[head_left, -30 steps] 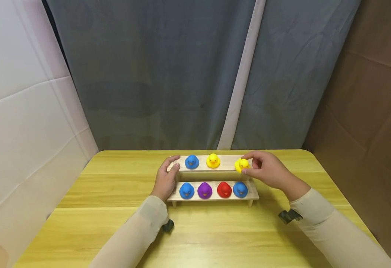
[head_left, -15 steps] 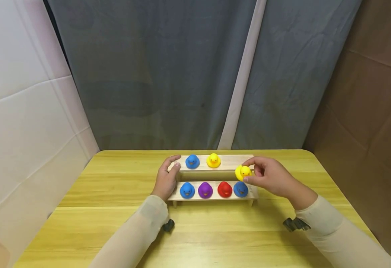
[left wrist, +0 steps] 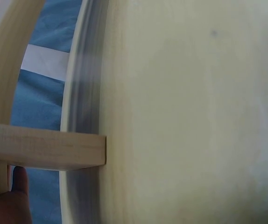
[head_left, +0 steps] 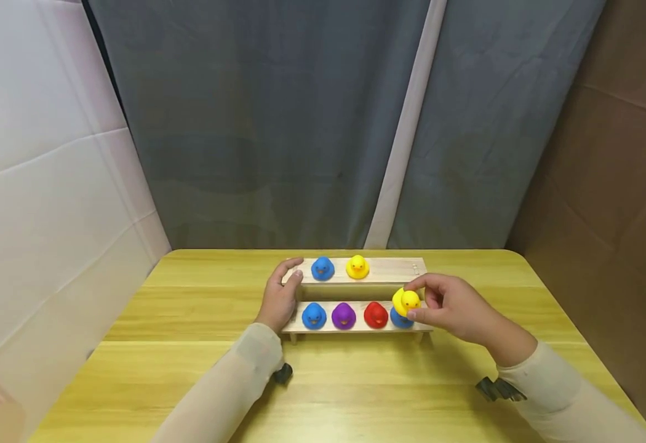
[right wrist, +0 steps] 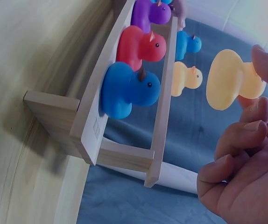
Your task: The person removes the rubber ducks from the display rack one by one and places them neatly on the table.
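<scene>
My right hand (head_left: 458,311) pinches a yellow rubber duck (head_left: 404,301) between thumb and fingertips. In the right wrist view that duck (right wrist: 227,79) hangs in the air, apart from the two-tier wooden rack (right wrist: 89,135). My left hand (head_left: 280,298) grips the left end of the rack, thumb at the upper shelf (head_left: 392,269). On that shelf sit a blue duck (head_left: 323,268) and another yellow duck (head_left: 358,267). The lower shelf carries a blue duck (head_left: 314,315), a purple duck (head_left: 344,315), a red duck (head_left: 376,314) and a second blue duck (right wrist: 120,91), partly hidden in the head view.
The rack stands near the back of a wooden table (head_left: 356,381). Behind the table hangs a grey curtain (head_left: 256,135) with a pale strip (head_left: 406,123). White cloth (head_left: 51,184) closes the left side, brown cloth (head_left: 616,184) the right.
The held yellow duck has left the right end of the upper shelf and come toward me, now overlapping the lower right blue duck in the head view. My left hand stays on the rack.
</scene>
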`<state>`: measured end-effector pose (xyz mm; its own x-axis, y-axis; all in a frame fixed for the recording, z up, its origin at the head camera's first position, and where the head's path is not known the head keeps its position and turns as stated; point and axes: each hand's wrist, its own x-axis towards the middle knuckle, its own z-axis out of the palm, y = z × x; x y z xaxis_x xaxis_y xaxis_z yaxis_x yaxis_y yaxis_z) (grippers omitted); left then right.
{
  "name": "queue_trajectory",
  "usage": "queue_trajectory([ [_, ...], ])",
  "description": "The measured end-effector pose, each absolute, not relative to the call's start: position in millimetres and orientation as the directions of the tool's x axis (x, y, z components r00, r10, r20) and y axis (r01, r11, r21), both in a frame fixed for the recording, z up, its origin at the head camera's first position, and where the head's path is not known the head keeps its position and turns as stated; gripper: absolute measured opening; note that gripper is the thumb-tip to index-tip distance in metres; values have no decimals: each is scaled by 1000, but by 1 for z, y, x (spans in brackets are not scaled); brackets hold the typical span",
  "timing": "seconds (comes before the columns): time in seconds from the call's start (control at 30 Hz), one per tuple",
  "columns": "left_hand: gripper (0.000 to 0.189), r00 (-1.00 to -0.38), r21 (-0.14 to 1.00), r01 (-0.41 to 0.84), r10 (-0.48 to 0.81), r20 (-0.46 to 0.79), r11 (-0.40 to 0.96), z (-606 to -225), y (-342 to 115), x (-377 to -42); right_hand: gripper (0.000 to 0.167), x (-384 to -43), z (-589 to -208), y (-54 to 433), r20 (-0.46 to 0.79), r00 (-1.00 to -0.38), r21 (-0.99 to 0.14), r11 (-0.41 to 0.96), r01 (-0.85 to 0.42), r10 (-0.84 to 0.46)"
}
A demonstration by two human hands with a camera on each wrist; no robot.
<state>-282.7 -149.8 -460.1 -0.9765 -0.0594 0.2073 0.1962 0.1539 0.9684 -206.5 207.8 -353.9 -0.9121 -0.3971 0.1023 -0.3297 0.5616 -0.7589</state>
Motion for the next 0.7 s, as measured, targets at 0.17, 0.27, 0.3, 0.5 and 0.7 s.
queue_trajectory([
  [0.17,34,-976,967,193,-69,207,167,-462,-149,-283,40,-201,-355,210,99,-913,-768,553,-324,-396],
  [0.27,35,-976,967,193,-68,206,170,-462,-150,-283,40,-199,-356,211,94,-915,-764,561,-319,-392],
  [0.3,35,-976,967,193,-67,207,169,-462,-150,-283,40,-198,-356,212,91,-916,-763,563,-316,-391],
  [0.5,35,-976,966,194,-65,207,168,-460,-149,-282,39,-194,-363,216,79,-914,-775,552,-307,-398],
  [0.7,34,-977,966,191,-66,205,175,-457,-148,-280,39,-190,-368,220,55,-912,-794,536,-287,-407],
])
